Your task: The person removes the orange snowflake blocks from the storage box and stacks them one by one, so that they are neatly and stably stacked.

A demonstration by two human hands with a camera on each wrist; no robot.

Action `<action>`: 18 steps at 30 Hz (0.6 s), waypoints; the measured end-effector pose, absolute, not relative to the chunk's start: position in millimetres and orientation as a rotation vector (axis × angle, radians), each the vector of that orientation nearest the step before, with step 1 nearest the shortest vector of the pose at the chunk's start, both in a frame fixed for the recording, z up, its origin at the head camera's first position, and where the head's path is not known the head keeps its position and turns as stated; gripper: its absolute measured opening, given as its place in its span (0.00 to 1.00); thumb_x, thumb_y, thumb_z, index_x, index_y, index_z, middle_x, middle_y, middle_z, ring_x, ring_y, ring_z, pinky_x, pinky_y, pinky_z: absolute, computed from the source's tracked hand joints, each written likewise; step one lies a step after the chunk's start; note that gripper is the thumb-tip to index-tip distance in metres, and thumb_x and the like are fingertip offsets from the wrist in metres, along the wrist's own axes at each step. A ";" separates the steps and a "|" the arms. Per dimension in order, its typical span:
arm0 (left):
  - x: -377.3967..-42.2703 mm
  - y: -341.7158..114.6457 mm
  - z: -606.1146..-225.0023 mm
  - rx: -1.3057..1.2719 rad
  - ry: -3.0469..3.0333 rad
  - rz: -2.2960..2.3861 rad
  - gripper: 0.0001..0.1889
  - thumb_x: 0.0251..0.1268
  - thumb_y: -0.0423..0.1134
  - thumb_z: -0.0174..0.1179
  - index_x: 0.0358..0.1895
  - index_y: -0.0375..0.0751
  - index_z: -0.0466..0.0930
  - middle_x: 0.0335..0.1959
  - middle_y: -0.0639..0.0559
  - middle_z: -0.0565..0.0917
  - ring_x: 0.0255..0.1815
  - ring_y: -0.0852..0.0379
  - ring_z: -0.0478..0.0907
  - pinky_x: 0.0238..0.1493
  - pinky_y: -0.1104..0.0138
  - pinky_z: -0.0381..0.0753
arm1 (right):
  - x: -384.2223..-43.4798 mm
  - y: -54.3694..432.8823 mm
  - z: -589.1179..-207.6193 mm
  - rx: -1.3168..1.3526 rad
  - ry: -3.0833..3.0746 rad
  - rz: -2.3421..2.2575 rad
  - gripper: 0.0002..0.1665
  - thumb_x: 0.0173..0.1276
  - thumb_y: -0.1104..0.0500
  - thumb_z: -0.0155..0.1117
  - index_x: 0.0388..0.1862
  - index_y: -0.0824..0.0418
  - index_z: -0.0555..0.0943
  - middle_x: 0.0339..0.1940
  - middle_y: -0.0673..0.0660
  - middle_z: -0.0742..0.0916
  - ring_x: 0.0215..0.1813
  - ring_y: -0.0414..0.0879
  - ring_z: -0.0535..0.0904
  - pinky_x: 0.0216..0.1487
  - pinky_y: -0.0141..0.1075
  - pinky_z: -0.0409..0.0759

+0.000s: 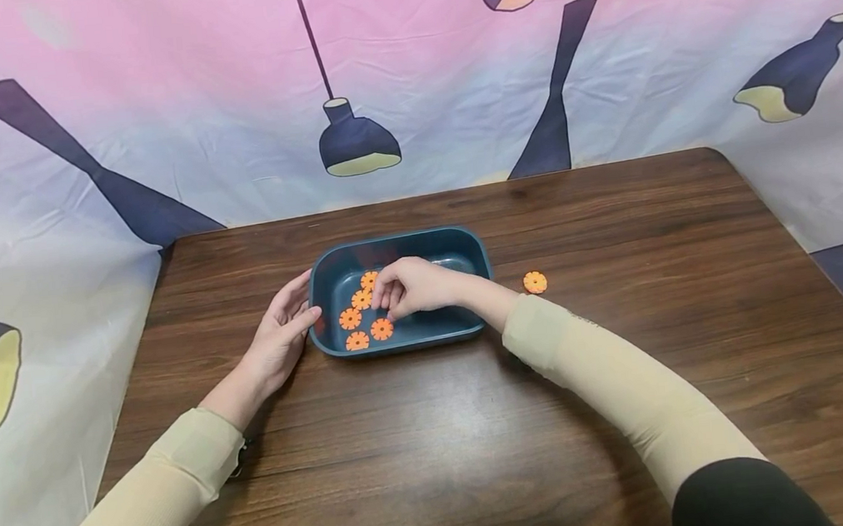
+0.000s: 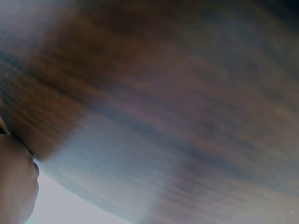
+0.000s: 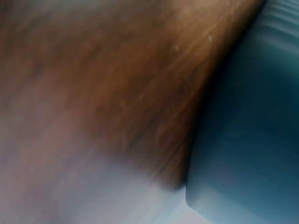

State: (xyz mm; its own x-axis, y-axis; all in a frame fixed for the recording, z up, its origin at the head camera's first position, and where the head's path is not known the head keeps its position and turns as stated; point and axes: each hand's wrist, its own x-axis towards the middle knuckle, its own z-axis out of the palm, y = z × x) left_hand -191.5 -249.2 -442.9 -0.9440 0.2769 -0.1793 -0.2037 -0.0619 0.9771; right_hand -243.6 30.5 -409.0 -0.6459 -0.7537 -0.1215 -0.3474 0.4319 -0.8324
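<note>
A dark blue rectangular tub (image 1: pixel 435 329) stands on the wooden table in the head view. My left hand (image 1: pixel 278 341) grips its left end, thumb over the rim and fingers behind. Several orange notched discs (image 1: pixel 350 318) lie in the left part of the tub. Over them reaches my right hand (image 1: pixel 422 285), fingers bent downward, fingertips right beside the discs; I cannot tell whether it pinches one. Part of the left hand (image 2: pixel 16 182) shows at the left wrist view's edge. The tub's outer wall (image 3: pixel 247 135) fills the right wrist view's right side.
One more orange notched disc (image 1: pixel 535 282) lies on the table right of the tub, close to the right forearm. Behind the brown wood table (image 1: pixel 423 455) hangs a cloth (image 1: pixel 438 103) printed with lamps.
</note>
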 end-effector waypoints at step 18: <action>-192.3 -249.1 -442.3 0.073 1.905 2.056 0.32 0.84 0.34 0.54 0.85 0.51 0.57 0.71 0.66 0.69 0.75 0.64 0.64 0.68 0.80 0.71 | -238.2 15.3 -422.5 -1.003 2.332 -0.869 0.15 0.67 0.66 0.78 0.51 0.62 0.87 0.49 0.57 0.88 0.48 0.44 0.83 0.52 0.28 0.83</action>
